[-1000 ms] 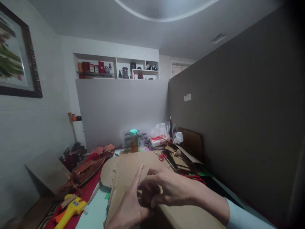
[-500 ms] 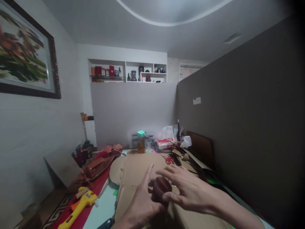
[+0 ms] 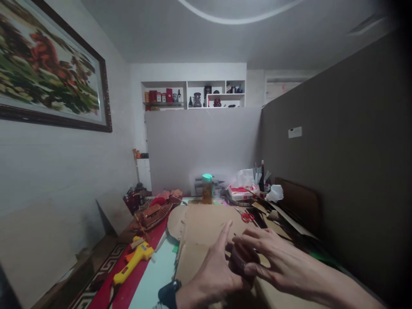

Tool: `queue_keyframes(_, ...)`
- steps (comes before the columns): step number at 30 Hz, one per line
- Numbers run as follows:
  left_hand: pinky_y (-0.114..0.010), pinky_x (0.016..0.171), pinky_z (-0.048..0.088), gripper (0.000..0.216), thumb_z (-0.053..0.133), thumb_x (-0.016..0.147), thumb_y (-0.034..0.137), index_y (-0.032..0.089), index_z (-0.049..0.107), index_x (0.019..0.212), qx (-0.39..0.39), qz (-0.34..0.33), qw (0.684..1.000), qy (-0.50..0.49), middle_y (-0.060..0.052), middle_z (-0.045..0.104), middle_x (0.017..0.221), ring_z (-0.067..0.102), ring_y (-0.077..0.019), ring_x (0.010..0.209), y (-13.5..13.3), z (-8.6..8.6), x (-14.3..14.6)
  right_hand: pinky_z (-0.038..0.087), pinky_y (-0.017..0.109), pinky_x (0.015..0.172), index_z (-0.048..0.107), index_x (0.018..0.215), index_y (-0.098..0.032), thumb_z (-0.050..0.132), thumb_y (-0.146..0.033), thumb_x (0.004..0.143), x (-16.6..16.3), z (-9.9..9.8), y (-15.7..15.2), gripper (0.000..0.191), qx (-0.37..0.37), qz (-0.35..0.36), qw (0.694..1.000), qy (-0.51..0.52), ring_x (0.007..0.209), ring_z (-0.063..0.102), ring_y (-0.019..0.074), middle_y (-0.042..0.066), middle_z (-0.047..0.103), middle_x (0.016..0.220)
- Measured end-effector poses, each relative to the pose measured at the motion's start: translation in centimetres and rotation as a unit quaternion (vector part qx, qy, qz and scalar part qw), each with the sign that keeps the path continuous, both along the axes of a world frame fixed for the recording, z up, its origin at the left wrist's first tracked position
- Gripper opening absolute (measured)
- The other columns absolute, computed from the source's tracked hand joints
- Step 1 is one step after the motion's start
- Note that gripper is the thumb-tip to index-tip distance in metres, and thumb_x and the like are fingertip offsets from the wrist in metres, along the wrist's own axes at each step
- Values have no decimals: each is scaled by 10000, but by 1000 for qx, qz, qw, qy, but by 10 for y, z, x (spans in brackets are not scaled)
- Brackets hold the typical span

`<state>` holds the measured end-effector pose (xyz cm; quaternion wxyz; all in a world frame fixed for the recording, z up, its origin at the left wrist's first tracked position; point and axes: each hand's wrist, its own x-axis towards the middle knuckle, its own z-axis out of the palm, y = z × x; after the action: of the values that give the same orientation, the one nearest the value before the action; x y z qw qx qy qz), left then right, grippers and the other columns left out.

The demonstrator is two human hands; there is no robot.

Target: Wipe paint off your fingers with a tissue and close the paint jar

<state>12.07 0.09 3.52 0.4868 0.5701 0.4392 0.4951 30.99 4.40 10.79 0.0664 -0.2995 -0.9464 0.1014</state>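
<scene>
A dark reddish-brown, round, wood-like pot or cup (image 3: 243, 259) is tilted between my hands above the cardboard. My left hand (image 3: 217, 264) cups it from the left and below, thumb stretched upward; its other fingers are partly hidden behind the piece. On the other side my right hand (image 3: 273, 257) grips it, with fingers bent over the far rim and the thumb on the near side. A dark band or watch (image 3: 169, 294) circles my left wrist. Beneath both hands lies a sheet of brown cardboard (image 3: 204, 229).
Left of the cardboard are a yellow glue gun (image 3: 134, 262) on a red cloth (image 3: 130, 283) and a brown model boat (image 3: 156, 215). Farther back stand a jar with a green lid (image 3: 207, 191), red-handled scissors (image 3: 247, 217) and a tissue pack (image 3: 243, 192). A grey partition (image 3: 328, 159) borders the right.
The view has turned left, so the whole scene sits farther right. My right fingers have come down and bent over the pot's far rim. The left hand keeps its hold.
</scene>
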Motion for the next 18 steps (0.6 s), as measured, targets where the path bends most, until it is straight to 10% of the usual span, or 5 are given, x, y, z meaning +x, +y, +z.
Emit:
queue_keyframes(3,-404,894,534,1377,858,455,117,52,171,1647,17,14,1000,17,-101,692,1127,633,-220,884,3,1,2,486,522,935,684,1079,-203,594,-329,1009,-5,-10,2,170,15,9,1000,8,1007,618,312,108,641,1081)
queue_keyframes(13,-503,975,557,1249,834,546,185,172,264,1656,93,74,986,116,-129,725,1159,691,-336,1024,18,-12,9,428,594,850,524,882,-223,356,-593,1016,-16,-41,28,428,57,-100,993,25,834,645,374,145,670,889)
queue_keyframes(18,-529,1053,536,1242,854,551,227,206,287,1656,108,66,982,139,-152,695,1307,646,-401,1219,28,-12,11,368,617,1075,641,1309,-238,465,-746,943,12,-40,45,650,19,-75,997,23,1213,596,392,140,672,1321)
